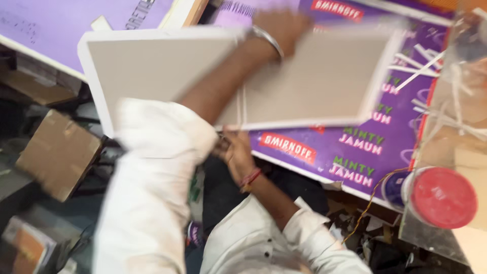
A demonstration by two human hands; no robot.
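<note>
The purple printed sheet covers the work surface in front of you, and on top of it, tilted and partly lifted, is the big grey board with white edges. It looks like two panels joined at a central fold, one reaching to your left and the other to your right, so the long axis runs left to right across your view, with the fold running away from you near the middle.

Your left hand reaches across over the board to its far edge, above the right panel; the hand is blurred, and you cannot tell whether the fingers are curled over the edge or just pressing flat on it. Your right hand sits low at the near edge, close to the fold, and its fingers seem closed on the board's lower rim, though your white left sleeve hides part of that grip.

So the board lies between your two hands, far edge to the left hand and near edge to the right, with your forearms crossing. The right hand is nearer the fold.

Off to your right a round container with a red lid stands well apart from the board, with loose white strips scattered above it.
</note>
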